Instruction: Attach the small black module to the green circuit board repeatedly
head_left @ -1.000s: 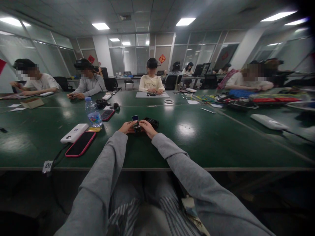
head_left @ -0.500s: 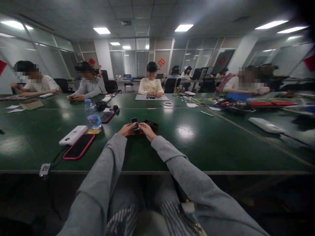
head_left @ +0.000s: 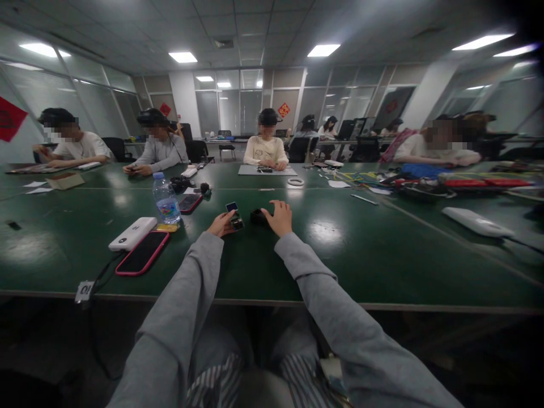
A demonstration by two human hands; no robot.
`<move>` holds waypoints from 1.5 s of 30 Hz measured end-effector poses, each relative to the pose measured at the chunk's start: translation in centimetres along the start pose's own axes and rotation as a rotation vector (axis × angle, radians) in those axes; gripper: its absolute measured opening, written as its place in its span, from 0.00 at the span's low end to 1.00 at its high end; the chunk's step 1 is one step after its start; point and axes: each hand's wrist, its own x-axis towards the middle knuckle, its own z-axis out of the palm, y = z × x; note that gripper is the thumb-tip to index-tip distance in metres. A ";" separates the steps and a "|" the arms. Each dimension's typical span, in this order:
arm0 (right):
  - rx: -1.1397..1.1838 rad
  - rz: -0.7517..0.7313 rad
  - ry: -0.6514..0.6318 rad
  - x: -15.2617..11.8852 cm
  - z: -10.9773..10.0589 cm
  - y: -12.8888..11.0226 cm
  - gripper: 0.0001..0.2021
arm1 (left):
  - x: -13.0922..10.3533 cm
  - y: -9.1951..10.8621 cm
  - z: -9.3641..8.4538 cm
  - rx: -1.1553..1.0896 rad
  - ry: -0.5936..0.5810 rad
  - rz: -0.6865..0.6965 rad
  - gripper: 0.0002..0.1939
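Above the green table (head_left: 204, 272), my left hand (head_left: 220, 224) grips a small electronic device (head_left: 236, 222) with a small dark panel (head_left: 232, 207) standing up from it. My right hand (head_left: 280, 217) is spread with its fingers apart, at the right side of a black case (head_left: 257, 216). Its thumb overlaps the case; whether it touches is too small to tell. The device and the case lie side by side with a narrow gap between them.
Left of my hands are a water bottle (head_left: 166, 199), a white power bank (head_left: 133, 233) and a pink-edged phone (head_left: 143, 253). Another phone (head_left: 190, 204) lies behind. A tape ring (head_left: 295, 182) and pen (head_left: 364, 199) are further back. People sit across the table.
My right hand has let go of the small device and moved right, opening over the black case. My left hand still holds the device. The whole view has shifted slightly.
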 end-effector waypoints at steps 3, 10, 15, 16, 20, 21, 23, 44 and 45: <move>-0.028 0.045 -0.123 0.0 0.7 1.4 0.29 | -0.1 0.1 0.1 -0.012 0.010 0.003 0.27; 0.118 0.078 -0.317 -0.5 1.2 1.7 0.29 | -0.7 0.5 0.2 -0.109 0.025 -0.007 0.26; 0.858 0.467 -0.287 0.3 0.8 0.5 0.21 | -0.6 0.5 0.4 -0.173 0.017 -0.001 0.26; 1.045 0.563 -0.335 0.4 0.6 0.1 0.19 | -0.6 0.5 0.4 -0.178 0.012 0.002 0.26; 1.507 0.867 -0.498 0.0 0.1 -1.4 0.12 | -0.7 0.3 0.6 -0.167 -0.022 0.006 0.25; 1.552 0.914 -0.511 -0.1 0.0 -1.7 0.11 | -0.8 0.3 0.7 -0.162 -0.027 0.004 0.25; 1.612 0.969 -0.516 -0.4 0.2 -2.0 0.10 | -0.9 0.3 0.8 -0.150 -0.036 -0.003 0.25; 1.642 0.988 -0.579 -1.4 0.7 -3.1 0.11 | -0.6 0.0 1.0 -0.149 -0.040 -0.059 0.26; 1.627 0.976 -0.615 -1.4 0.6 -3.1 0.14 | -0.6 0.0 1.0 -0.145 -0.041 -0.051 0.26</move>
